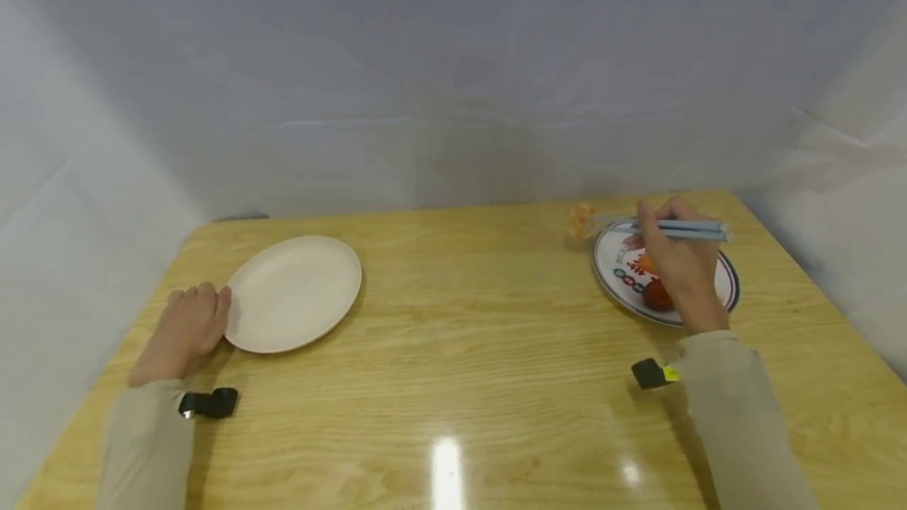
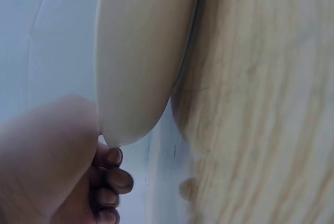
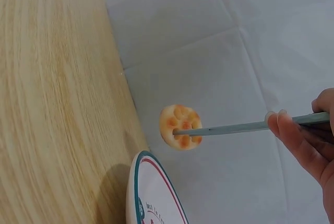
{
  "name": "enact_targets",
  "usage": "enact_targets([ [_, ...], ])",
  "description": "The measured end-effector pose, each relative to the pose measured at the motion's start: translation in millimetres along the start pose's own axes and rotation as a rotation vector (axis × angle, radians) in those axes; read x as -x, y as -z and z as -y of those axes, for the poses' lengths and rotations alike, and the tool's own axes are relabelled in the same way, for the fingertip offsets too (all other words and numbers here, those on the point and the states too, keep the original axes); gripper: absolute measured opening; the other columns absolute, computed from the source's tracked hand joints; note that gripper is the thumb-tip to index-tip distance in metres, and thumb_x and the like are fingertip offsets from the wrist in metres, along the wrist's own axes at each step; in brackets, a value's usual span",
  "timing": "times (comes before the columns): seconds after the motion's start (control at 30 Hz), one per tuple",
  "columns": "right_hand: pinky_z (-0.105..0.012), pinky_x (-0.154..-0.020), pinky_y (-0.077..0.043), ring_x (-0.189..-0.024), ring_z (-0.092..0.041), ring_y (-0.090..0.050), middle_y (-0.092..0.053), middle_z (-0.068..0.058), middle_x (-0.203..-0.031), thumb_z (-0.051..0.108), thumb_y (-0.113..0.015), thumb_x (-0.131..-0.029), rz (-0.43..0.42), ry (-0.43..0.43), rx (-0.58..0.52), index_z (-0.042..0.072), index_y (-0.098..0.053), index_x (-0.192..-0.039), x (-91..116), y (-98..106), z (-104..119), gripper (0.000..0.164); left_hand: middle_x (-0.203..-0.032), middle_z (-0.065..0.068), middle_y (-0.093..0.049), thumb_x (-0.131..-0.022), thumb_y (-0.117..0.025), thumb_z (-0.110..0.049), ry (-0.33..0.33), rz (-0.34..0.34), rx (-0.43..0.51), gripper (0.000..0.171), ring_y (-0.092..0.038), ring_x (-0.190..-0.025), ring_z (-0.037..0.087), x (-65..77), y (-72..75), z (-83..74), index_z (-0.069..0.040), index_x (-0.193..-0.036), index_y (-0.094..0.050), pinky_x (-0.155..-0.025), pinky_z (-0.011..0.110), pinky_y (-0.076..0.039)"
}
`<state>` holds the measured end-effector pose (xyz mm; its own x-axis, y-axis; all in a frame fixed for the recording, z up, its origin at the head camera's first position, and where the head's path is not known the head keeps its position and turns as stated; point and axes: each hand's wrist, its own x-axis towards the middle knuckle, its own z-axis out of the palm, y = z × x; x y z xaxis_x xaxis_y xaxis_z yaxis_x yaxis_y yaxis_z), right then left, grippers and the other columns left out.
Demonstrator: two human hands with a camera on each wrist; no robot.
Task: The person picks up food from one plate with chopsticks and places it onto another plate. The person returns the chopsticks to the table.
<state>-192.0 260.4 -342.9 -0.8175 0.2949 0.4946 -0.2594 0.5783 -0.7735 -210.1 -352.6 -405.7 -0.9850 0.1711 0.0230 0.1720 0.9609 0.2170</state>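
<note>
Between chopsticks (image 3: 229, 128) (blue-grey), a spotted morsel (image 3: 180, 117)

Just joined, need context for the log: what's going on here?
A person is handling food pieces with chopsticks. The right hand holds the chopsticks, with a pale, orange-marked round slice at their tips, in the air just past the left edge of the printed plate. A reddish-brown round piece is on that plate, partly covered by the hand. The left hand grips the rim of the plain cream plate at the table's left.
</note>
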Motion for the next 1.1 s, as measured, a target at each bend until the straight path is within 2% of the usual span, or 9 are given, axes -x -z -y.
enact_targets([
  [0.1,-0.018,-0.039,-0.036,-0.052,0.001,-0.061,-0.065,0.011,-0.059,0.026,-0.063,-0.094,0.004,0.0,0.0,-0.001,-0.056,-0.075,0.5,0.9,2.2,0.034,-0.084,0.033,-0.049,-0.106,-0.017,-0.024,0.013,0.03,0.029,0.051,-0.051,-0.084,0.055,-0.5,2.7,-1.1,0.016,-0.092,-0.045,-0.079,0.062,-0.037],
  [0.2,-0.018,-0.037,-0.035,-0.051,0.002,-0.061,-0.067,0.002,-0.061,0.024,-0.063,-0.094,0.001,0.015,0.005,-0.002,-0.057,-0.075,0.6,-0.5,2.5,0.033,-0.091,0.038,-0.048,-0.106,-0.014,-0.028,0.044,0.069,0.054,0.056,-0.05,-0.088,0.056,0.0,4.7,-1.5,0.02,-0.1,-0.043,-0.077,0.063,-0.039],
  [0.33,-0.017,-0.036,-0.034,-0.05,0.003,-0.06,-0.069,-0.008,-0.063,0.025,-0.063,-0.095,0.003,0.025,0.027,-0.001,-0.057,-0.075,0.1,-3.7,2.0,0.034,-0.092,0.04,-0.047,-0.106,-0.014,-0.029,0.063,0.082,0.048,0.057,-0.049,-0.089,0.058,1.0,5.4,-2.6,0.02,-0.099,-0.042,-0.075,0.063,-0.04],
  [0.43,-0.017,-0.035,-0.034,-0.049,0.003,-0.06,-0.068,-0.007,-0.062,0.026,-0.063,-0.095,0.006,0.037,0.02,-0.001,-0.057,-0.074,0.4,-4.9,3.7,0.035,-0.094,0.044,-0.046,-0.106,-0.016,-0.031,0.079,0.078,0.025,0.057,-0.046,-0.09,0.063,1.0,4.2,-3.0,0.019,-0.096,-0.042,-0.075,0.065,-0.038],
  [0.57,-0.018,-0.036,-0.034,-0.05,0.002,-0.06,-0.066,0.006,-0.058,0.026,-0.063,-0.094,0.018,0.021,-0.012,0.0,-0.056,-0.073,0.9,-6.8,6.7,0.034,-0.1,0.049,-0.043,-0.105,-0.017,-0.032,0.101,0.063,0.001,0.059,-0.039,-0.094,0.067,0.9,1.7,-2.4,0.02,-0.095,-0.043,-0.075,0.068,-0.034],
  [0.7,-0.018,-0.037,-0.035,-0.05,0.001,-0.061,-0.063,0.016,-0.056,0.024,-0.063,-0.094,0.036,-0.001,-0.044,0.0,-0.056,-0.073,1.0,-10.0,7.4,0.032,-0.098,0.048,-0.044,-0.105,-0.016,-0.032,0.101,0.058,0.001,0.059,-0.038,-0.094,0.065,2.2,1.6,-2.4,0.019,-0.093,-0.044,-0.075,0.066,-0.033],
  [0.93,-0.018,-0.038,-0.036,-0.048,-0.001,-0.061,-0.066,0.005,-0.057,0.018,-0.065,-0.093,0.03,0.046,-0.067,-0.001,-0.059,-0.073,2.0,-13.9,8.4,0.028,-0.102,0.046,-0.047,-0.106,-0.017,-0.036,0.087,0.03,0.001,0.062,-0.04,-0.097,0.063,-0.6,2.5,-7.1,0.018,-0.096,-0.046,-0.078,0.067,-0.032],
  [1.1,-0.018,-0.036,-0.033,-0.049,0.001,-0.061,-0.065,0.01,-0.056,0.024,-0.063,-0.094,0.064,0.015,-0.045,0.001,-0.057,-0.074,4.3,-17.2,11.8,0.031,-0.103,0.049,-0.041,-0.105,-0.014,-0.042,0.097,0.064,0.018,0.07,-0.044,-0.093,0.064,0.0,4.9,-8.6,0.022,-0.101,-0.041,-0.079,0.067,-0.035],
])
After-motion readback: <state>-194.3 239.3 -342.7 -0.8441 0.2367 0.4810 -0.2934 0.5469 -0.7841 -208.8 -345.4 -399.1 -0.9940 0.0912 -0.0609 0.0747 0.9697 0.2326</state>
